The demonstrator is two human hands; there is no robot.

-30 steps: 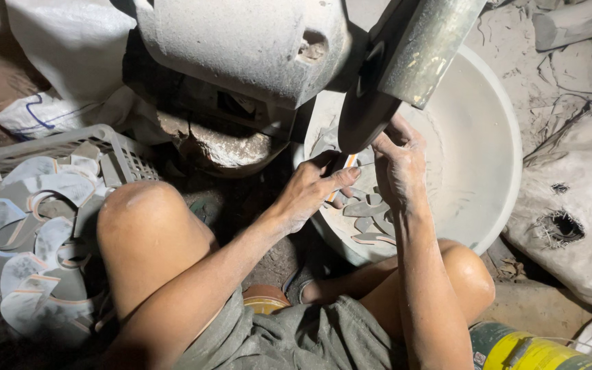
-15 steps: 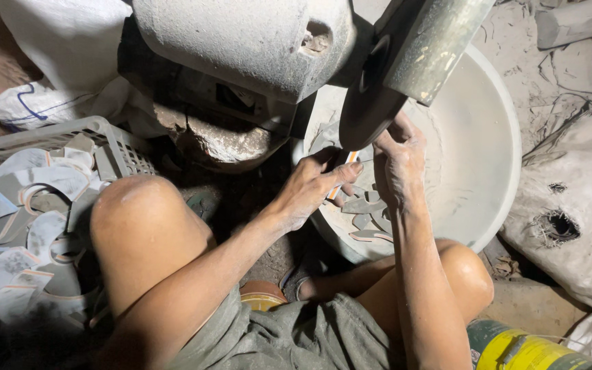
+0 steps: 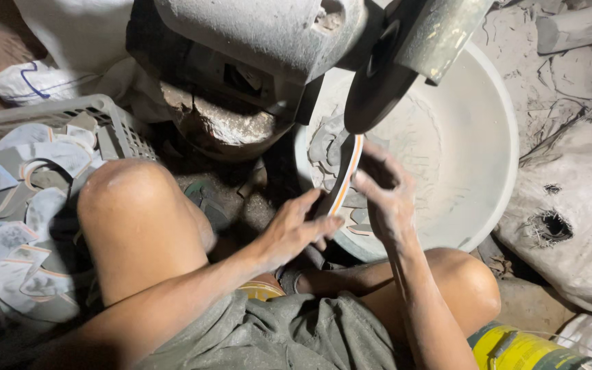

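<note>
Both my hands hold one flat grey sole-shaped piece with an orange and white edge, turned on its side. My left hand grips its lower end. My right hand grips its upper part, just under the dark grinding wheel of a dusty grey machine. The piece's top edge is at the wheel's rim. Below the hands stands a large grey basin with several cut pieces lying in it.
A grey plastic crate at the left holds several grey sole-shaped pieces. My bare knees frame the hands. A dusty white sack lies at the right, a yellow container at the bottom right.
The view has shifted slightly. My hands have turned the piece more upright against the wheel, so its orange and white edge now shows.
</note>
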